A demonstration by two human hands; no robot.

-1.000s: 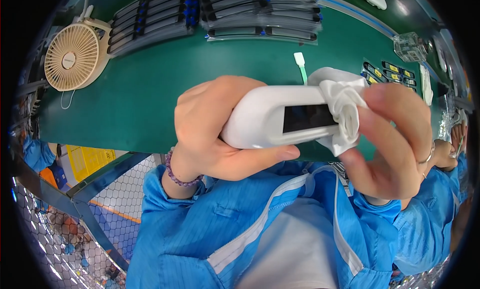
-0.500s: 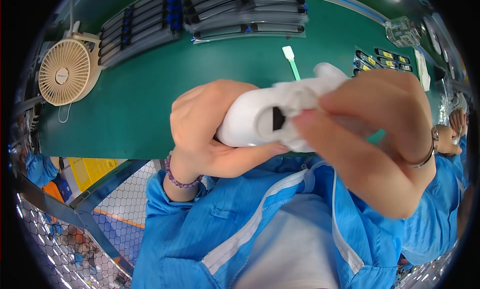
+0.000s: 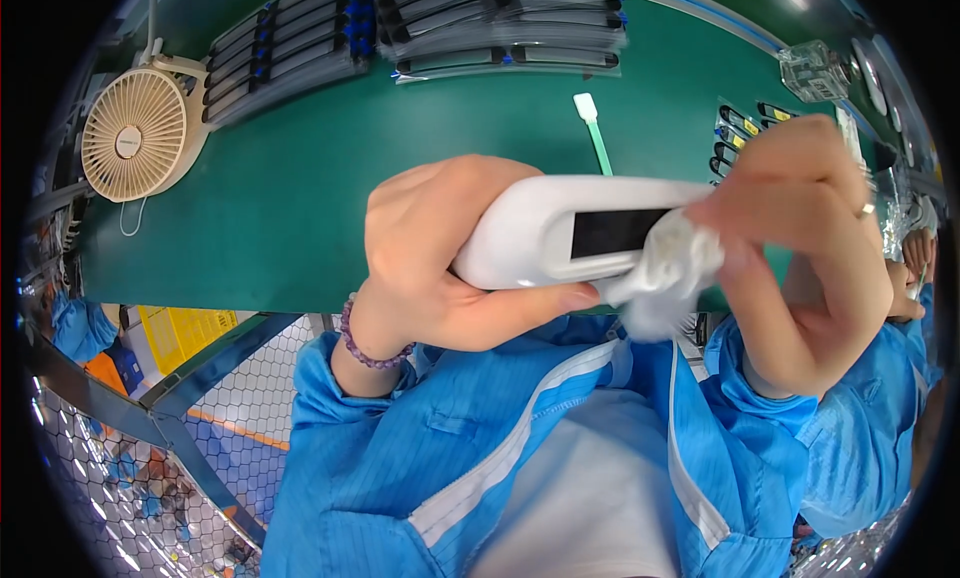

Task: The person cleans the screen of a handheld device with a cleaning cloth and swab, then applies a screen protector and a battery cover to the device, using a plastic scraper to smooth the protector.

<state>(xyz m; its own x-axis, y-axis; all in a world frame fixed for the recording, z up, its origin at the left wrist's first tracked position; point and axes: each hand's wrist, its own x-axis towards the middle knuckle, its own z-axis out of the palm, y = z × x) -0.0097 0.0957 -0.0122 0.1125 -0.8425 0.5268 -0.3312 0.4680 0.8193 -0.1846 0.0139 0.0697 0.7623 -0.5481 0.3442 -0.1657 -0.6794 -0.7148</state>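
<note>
My left hand [image 3: 430, 258] is wrapped round the rounded end of a white handheld device [image 3: 520, 228] with a dark rectangular screen [image 3: 610, 232]. Its thumb lies along the near edge. In my right hand [image 3: 790, 238] a crumpled white wipe [image 3: 665, 263] is pinched between thumb and fingers. The wipe touches the right part of the screen and hangs over the device's near edge, slightly blurred. The device's right end is hidden behind the wipe and my right hand.
A green-handled swab [image 3: 594, 133] lies on the green table [image 3: 290, 198] beyond the device. Bagged black-ended items [image 3: 500, 28] are stacked at the back. A beige fan [image 3: 135, 138] stands far left, a clear box [image 3: 812, 73] back right. Another person's hand [image 3: 905, 288] shows at the right edge.
My right hand and the wipe have moved right across the device, baring more of the dark screen. My left hand has shifted slightly right, still holding the device.
</note>
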